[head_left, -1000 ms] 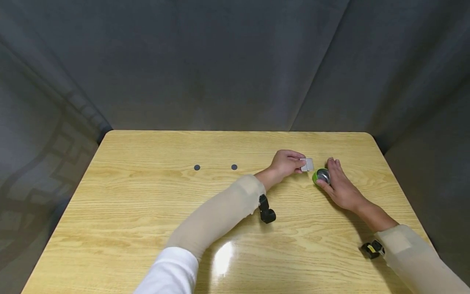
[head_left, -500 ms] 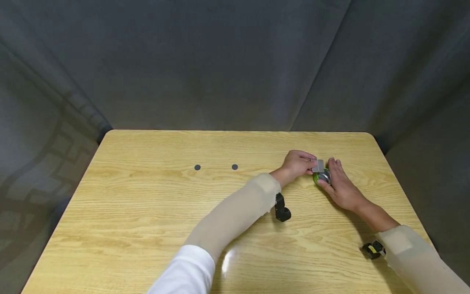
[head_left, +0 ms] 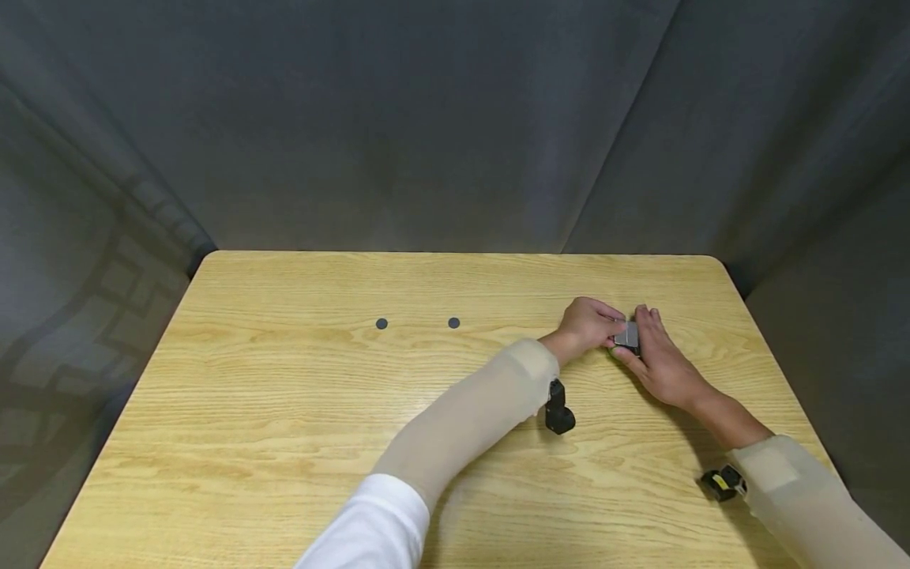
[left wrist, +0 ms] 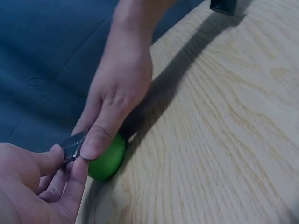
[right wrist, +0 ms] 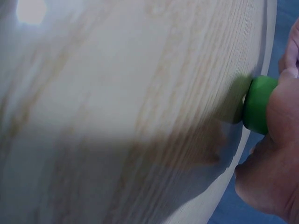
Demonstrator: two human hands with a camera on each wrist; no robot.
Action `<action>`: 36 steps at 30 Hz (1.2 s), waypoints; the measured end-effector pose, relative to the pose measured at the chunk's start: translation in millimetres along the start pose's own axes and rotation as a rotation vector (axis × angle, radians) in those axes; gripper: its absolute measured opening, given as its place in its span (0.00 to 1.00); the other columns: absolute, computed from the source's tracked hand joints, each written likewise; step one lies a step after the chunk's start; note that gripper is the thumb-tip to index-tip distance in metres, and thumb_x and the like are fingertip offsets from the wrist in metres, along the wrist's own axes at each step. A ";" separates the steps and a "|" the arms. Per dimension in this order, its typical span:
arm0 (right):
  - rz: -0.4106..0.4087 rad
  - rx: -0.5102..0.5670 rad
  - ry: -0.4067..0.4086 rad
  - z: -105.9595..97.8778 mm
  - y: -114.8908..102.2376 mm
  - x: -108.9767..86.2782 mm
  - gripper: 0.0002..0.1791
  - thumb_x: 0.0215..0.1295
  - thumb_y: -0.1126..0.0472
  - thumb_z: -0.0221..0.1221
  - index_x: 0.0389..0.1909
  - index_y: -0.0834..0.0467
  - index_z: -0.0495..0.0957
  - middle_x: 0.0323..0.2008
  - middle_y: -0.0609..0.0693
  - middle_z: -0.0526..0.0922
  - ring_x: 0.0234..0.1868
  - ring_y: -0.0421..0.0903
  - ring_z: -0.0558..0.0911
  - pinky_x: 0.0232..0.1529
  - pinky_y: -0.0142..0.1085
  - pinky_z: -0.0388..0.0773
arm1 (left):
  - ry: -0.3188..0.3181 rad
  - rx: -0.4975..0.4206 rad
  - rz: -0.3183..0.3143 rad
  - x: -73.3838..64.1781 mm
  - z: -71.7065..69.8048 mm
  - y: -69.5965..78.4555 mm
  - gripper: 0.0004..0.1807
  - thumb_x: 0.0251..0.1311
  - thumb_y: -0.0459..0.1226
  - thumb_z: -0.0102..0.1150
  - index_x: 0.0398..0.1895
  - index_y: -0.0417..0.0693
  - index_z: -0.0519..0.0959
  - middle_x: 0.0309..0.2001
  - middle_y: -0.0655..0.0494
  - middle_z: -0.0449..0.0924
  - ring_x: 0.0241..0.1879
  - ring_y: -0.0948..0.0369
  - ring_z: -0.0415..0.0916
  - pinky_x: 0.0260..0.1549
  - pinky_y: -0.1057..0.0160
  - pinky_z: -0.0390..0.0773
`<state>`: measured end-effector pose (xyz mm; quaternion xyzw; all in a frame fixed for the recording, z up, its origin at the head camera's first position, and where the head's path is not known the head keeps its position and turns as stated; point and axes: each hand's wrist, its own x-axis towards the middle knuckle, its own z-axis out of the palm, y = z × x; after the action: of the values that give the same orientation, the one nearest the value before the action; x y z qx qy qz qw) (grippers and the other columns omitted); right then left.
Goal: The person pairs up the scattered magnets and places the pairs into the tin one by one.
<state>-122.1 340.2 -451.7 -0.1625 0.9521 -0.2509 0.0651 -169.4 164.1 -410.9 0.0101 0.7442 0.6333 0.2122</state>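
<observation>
My left hand (head_left: 588,324) pinches a small flat silver piece (head_left: 628,335), rectangular with a line across it like a hinged case; its exact kind is unclear. It lies over the mouth of a small green bowl (left wrist: 108,161), hiding the shiny metal inside seen earlier. My right hand (head_left: 667,367) holds the bowl from the right, thumb at its near side and the other fingers stretched out behind. In the left wrist view the right thumb lies close against the silver piece. The right wrist view shows the bowl's green outer wall (right wrist: 257,105) beside the right hand.
Two dark round discs (head_left: 381,324) lie on the wooden table (head_left: 284,411) to the left of the hands. A dark grey curtain (head_left: 398,126) hangs behind the table. Black cameras (head_left: 559,409) are strapped at both wrists.
My left hand has moved right and slightly nearer, bringing the silver piece from beside the green bowl to over its mouth. The right hand and the bowl have stayed in place.
</observation>
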 end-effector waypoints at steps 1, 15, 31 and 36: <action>-0.001 -0.003 0.002 0.2 0.2 0.1 0.46 0.82 0.48 0.47 0.77 0.75 0.32 0.75 0.80 0.36 0.76 0.75 0.34 0.72 0.67 0.40 | 0.002 0.031 0.003 0.1 1.0 -0.3 0.07 0.63 0.29 0.68 0.42 0.36 0.88 0.28 0.49 0.86 0.35 0.44 0.87 0.29 0.64 0.85; 0.022 -0.021 -0.020 -2.0 -1.4 0.9 0.48 0.82 0.47 0.46 0.76 0.77 0.31 0.75 0.80 0.34 0.77 0.74 0.33 0.73 0.65 0.40 | 0.063 0.339 0.009 7.7 7.8 -1.0 0.04 0.64 0.36 0.70 0.39 0.47 0.91 0.29 0.58 0.88 0.18 0.68 0.78 0.18 0.76 0.71; -0.012 -0.016 -0.010 -0.3 0.5 -0.2 0.47 0.82 0.48 0.47 0.75 0.77 0.31 0.75 0.79 0.34 0.77 0.73 0.33 0.74 0.62 0.38 | -0.039 0.704 0.161 14.7 9.9 2.1 0.09 0.65 0.44 0.67 0.43 0.54 0.90 0.42 0.68 0.88 0.41 0.73 0.80 0.37 0.80 0.73; -0.011 -0.007 -0.012 -0.3 0.0 -0.2 0.47 0.82 0.48 0.47 0.75 0.78 0.31 0.75 0.80 0.33 0.76 0.74 0.33 0.73 0.64 0.39 | 0.002 0.643 0.145 16.2 10.9 0.0 0.07 0.61 0.43 0.72 0.40 0.53 0.91 0.38 0.67 0.88 0.37 0.73 0.80 0.34 0.80 0.72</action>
<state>-121.9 340.5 -451.5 -0.1696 0.9516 -0.2468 0.0688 -180.6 178.9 -417.1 0.1289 0.9035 0.3794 0.1520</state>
